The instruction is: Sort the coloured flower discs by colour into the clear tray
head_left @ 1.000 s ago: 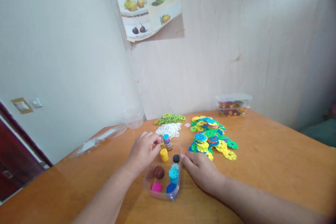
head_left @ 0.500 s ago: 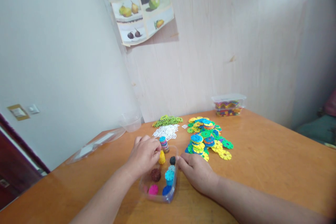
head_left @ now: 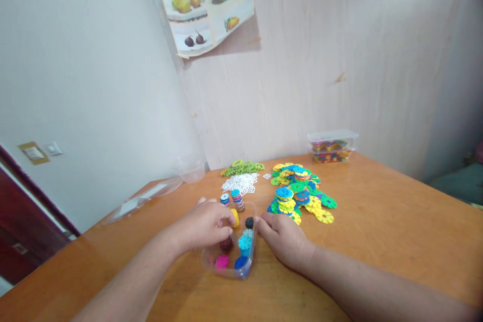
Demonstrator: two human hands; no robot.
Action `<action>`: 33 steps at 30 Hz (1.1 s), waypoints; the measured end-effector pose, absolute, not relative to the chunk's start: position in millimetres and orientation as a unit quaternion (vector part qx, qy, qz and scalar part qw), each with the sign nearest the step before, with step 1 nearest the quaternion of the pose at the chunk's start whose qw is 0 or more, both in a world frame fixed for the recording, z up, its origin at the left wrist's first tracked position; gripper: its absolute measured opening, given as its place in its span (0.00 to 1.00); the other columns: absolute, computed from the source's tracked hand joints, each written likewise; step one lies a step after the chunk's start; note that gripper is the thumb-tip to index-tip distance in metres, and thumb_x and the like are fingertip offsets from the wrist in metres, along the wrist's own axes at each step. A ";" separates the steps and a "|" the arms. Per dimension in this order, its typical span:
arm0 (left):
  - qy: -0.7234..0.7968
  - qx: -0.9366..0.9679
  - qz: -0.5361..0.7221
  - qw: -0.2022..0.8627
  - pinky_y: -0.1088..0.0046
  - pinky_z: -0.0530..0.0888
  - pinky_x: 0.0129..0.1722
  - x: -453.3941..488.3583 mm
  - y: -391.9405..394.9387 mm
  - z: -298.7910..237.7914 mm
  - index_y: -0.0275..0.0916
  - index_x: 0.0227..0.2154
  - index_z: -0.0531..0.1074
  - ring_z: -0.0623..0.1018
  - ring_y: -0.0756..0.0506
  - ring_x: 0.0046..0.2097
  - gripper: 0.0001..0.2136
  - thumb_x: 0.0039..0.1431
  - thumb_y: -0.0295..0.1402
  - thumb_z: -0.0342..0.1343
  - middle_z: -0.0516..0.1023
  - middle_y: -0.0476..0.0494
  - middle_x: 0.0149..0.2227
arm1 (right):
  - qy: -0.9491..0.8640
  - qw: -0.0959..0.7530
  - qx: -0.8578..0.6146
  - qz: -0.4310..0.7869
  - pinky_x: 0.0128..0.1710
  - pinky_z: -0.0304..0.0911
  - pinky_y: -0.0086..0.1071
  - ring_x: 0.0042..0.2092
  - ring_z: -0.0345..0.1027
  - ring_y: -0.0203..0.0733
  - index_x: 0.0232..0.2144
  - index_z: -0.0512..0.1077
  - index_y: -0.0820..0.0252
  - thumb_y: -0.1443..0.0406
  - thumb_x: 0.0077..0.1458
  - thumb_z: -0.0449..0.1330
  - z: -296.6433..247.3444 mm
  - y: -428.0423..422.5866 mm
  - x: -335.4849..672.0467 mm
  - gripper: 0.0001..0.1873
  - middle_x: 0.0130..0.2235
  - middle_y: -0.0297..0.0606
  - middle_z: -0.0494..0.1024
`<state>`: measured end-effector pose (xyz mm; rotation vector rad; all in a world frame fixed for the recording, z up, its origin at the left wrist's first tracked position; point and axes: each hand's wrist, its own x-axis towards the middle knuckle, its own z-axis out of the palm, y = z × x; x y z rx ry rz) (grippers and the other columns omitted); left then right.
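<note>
A clear plastic container [head_left: 231, 272] stands on the table with small stacks of notched plastic discs in it. My left hand [head_left: 206, 224] is over its left side, thumb and forefinger apart with no piece visible between them. Beside those fingertips is a yellow stack [head_left: 235, 218], and a brown stack [head_left: 226, 244] lies partly hidden under the thumb. Along the right side are black [head_left: 249, 222], light-blue [head_left: 245, 242] and dark-blue discs [head_left: 240, 262]; pink discs [head_left: 222, 261] sit at the near left. My right hand [head_left: 283, 236] pinches the container's right rim.
Two multicoloured disc stacks [head_left: 237, 200] stand beyond the container. Behind them lie white flat pieces [head_left: 241, 183] and green pieces [head_left: 243, 167]. Loose discs [head_left: 302, 196] are heaped at right. A lidded box [head_left: 332, 146], clear tub [head_left: 191, 168] and lid [head_left: 145, 198] are near the wall.
My left hand's thumb and forefinger have parted, and the hand has shifted slightly, uncovering a second multicoloured stack behind the container. My right hand stays at the rim. The camera view has tilted a little.
</note>
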<state>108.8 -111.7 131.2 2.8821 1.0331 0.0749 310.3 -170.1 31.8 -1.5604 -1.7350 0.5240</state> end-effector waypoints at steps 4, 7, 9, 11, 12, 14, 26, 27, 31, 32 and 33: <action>0.311 0.949 -0.019 0.047 0.68 0.61 0.40 113.6 -120.5 137.2 0.52 0.29 0.79 0.75 0.44 0.35 0.09 0.46 0.30 0.58 0.80 0.53 0.29 | -0.678 0.370 -0.602 0.204 0.28 0.49 0.29 0.28 0.63 0.35 0.21 0.64 0.58 0.53 0.64 0.44 31.5 -170.7 310.1 0.24 0.25 0.34 0.73; 0.305 0.951 -0.028 0.043 0.66 0.61 0.41 114.4 -120.1 133.6 0.53 0.28 0.80 0.75 0.43 0.36 0.09 0.45 0.31 0.59 0.80 0.52 0.27 | -0.679 0.373 -0.599 0.204 0.28 0.49 0.29 0.28 0.63 0.35 0.21 0.64 0.58 0.53 0.64 0.44 30.9 -170.3 310.2 0.24 0.25 0.34 0.73; 0.304 0.952 -0.029 0.034 0.65 0.60 0.42 113.2 -117.6 128.7 0.52 0.27 0.79 0.75 0.42 0.36 0.07 0.43 0.32 0.61 0.79 0.51 0.26 | -0.679 0.374 -0.599 0.201 0.27 0.49 0.29 0.28 0.63 0.35 0.21 0.64 0.58 0.53 0.64 0.44 30.7 -170.1 310.3 0.24 0.25 0.34 0.73; 0.305 0.952 -0.027 0.025 0.64 0.60 0.43 111.7 -115.3 123.8 0.52 0.25 0.79 0.74 0.41 0.36 0.06 0.41 0.32 0.63 0.78 0.50 0.24 | -0.679 0.375 -0.599 0.197 0.27 0.49 0.29 0.28 0.63 0.35 0.21 0.64 0.58 0.52 0.64 0.44 30.4 -170.1 310.3 0.24 0.25 0.34 0.73; 0.305 0.952 -0.028 0.020 0.64 0.60 0.43 111.1 -114.6 121.9 0.52 0.25 0.79 0.74 0.41 0.36 0.07 0.40 0.33 0.63 0.77 0.50 0.24 | -0.679 0.376 -0.599 0.197 0.27 0.48 0.29 0.28 0.63 0.35 0.21 0.64 0.58 0.52 0.64 0.44 30.3 -170.2 310.3 0.24 0.25 0.34 0.73; 0.306 0.951 -0.033 0.009 0.64 0.60 0.43 110.9 -114.3 119.7 0.53 0.25 0.79 0.73 0.41 0.37 0.07 0.40 0.32 0.63 0.77 0.49 0.24 | -0.679 0.377 -0.599 0.196 0.27 0.48 0.29 0.28 0.63 0.35 0.21 0.64 0.58 0.52 0.64 0.44 29.9 -170.4 310.3 0.24 0.24 0.34 0.72; 0.325 0.942 -0.074 -0.035 0.66 0.57 0.39 115.4 -120.4 127.8 0.50 0.26 0.79 0.72 0.42 0.39 0.05 0.43 0.33 0.61 0.78 0.50 0.28 | -0.679 0.368 -0.603 0.200 0.27 0.49 0.29 0.28 0.63 0.35 0.21 0.64 0.58 0.52 0.63 0.44 31.3 -172.0 310.8 0.25 0.25 0.33 0.72; 0.324 0.944 -0.063 -0.023 0.67 0.58 0.39 114.1 -120.5 128.5 0.49 0.26 0.79 0.72 0.42 0.39 0.05 0.43 0.34 0.62 0.78 0.50 0.28 | -0.678 0.368 -0.604 0.200 0.27 0.49 0.29 0.28 0.63 0.35 0.21 0.64 0.58 0.52 0.63 0.44 31.5 -171.8 310.6 0.25 0.24 0.33 0.72; 0.365 0.925 0.051 0.095 0.70 0.61 0.38 105.3 -115.8 126.2 0.46 0.32 0.78 0.72 0.46 0.35 0.08 0.49 0.38 0.60 0.76 0.51 0.27 | -0.674 0.367 -0.606 0.209 0.27 0.50 0.29 0.28 0.63 0.35 0.21 0.65 0.58 0.51 0.63 0.44 32.0 -171.1 310.5 0.25 0.25 0.34 0.72; 0.390 0.904 0.104 0.141 0.72 0.62 0.36 102.8 -113.1 123.4 0.44 0.33 0.78 0.72 0.47 0.33 0.09 0.52 0.40 0.57 0.76 0.51 0.27 | -0.673 0.368 -0.606 0.212 0.27 0.50 0.28 0.28 0.63 0.35 0.21 0.65 0.58 0.51 0.63 0.44 32.1 -171.2 310.6 0.25 0.25 0.34 0.72; 0.416 0.874 0.168 0.185 0.73 0.63 0.35 100.2 -109.9 119.7 0.43 0.34 0.77 0.71 0.48 0.32 0.11 0.54 0.43 0.55 0.75 0.51 0.27 | -0.673 0.368 -0.606 0.214 0.28 0.50 0.28 0.28 0.63 0.35 0.21 0.65 0.58 0.51 0.63 0.44 32.3 -171.4 310.6 0.25 0.25 0.34 0.72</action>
